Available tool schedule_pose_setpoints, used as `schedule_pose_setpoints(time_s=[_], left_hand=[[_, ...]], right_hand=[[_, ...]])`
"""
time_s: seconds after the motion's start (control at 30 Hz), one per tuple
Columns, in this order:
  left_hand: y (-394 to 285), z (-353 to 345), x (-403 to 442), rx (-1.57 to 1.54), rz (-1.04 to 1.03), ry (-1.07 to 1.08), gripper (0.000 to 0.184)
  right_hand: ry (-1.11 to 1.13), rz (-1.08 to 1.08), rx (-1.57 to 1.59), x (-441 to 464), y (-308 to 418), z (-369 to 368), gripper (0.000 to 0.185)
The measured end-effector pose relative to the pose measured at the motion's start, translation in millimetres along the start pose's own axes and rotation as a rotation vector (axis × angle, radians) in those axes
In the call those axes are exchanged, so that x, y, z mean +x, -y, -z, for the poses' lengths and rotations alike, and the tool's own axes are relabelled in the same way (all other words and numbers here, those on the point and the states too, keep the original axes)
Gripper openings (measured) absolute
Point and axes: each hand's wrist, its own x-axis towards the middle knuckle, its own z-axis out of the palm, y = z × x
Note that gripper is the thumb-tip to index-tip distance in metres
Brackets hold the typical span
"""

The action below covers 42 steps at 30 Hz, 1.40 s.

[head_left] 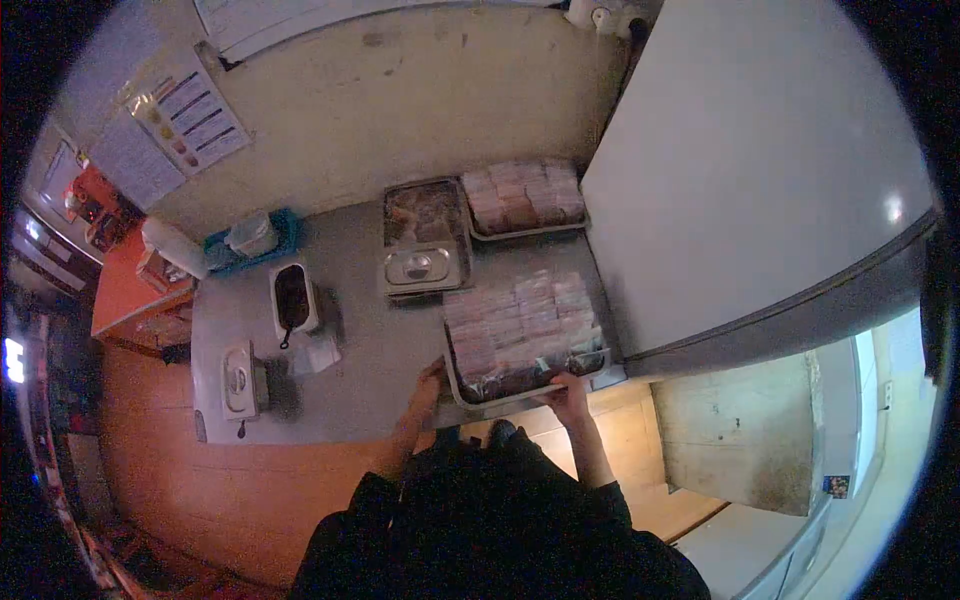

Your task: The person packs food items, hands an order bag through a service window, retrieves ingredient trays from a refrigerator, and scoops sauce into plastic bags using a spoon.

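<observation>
A shallow tray [510,400] filled with rows of pinkish, clear-wrapped packets [518,322] sits at the front right of the steel table. My left hand [430,383] holds the tray at its left side, with most of the fingers hidden against it. At the front right corner, my right hand [568,396] grips the rim, thumb on top. Behind this tray lies a second tray [530,234] of similar wrapped packets. To its left is a metal pan [424,212] of what looks like raw meat, its near end covered by a steel lid [420,268].
On the steel table [365,345] stand a container of dark contents [293,298] with a utensil handle, a small lidded container [240,380], and a blue tray [288,228] holding a white tub [252,236]. A tall white cabinet [750,180] borders the right side.
</observation>
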Motion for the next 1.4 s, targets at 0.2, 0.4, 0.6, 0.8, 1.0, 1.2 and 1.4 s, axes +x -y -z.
schedule_pose_setpoints(time_s=[0.2,0.4,0.6,0.8,1.0,1.2,1.4], left_hand=[[-46.6,-19.4,-30.7,-0.047,0.002,0.087,0.049],[-91.5,-32.6,-48.3,0.041,0.093,0.112,0.063],[-47.4,-22.4,-25.7,0.230,0.014,0.112,0.065],[-18.6,-30.7,-26.4,0.340,-0.104,0.138,0.061],[-47.4,-59.0,-38.7,0.249,-0.147,0.124,0.051],[-69.7,-61.4,-47.7,0.413,-0.288,0.192,0.047],[-28.8,-42.2,-4.2,0.411,-0.111,0.231,0.059]], right_hand=[[0.060,0.000,0.062,5.9,-2.0,-5.2,0.013],[-0.076,0.041,-0.251,1.2,-7.7,-7.2,0.019],[-0.292,0.264,-0.185,-41.0,-7.1,-48.7,0.017],[-0.305,0.468,-0.197,-48.3,-25.0,-37.1,0.028],[-0.438,0.822,-0.448,-55.2,-26.7,-39.7,0.028],[-0.589,0.313,-0.379,-68.5,-4.4,-9.8,0.042],[-0.324,0.086,-0.139,-51.4,-21.7,32.6,0.057]])
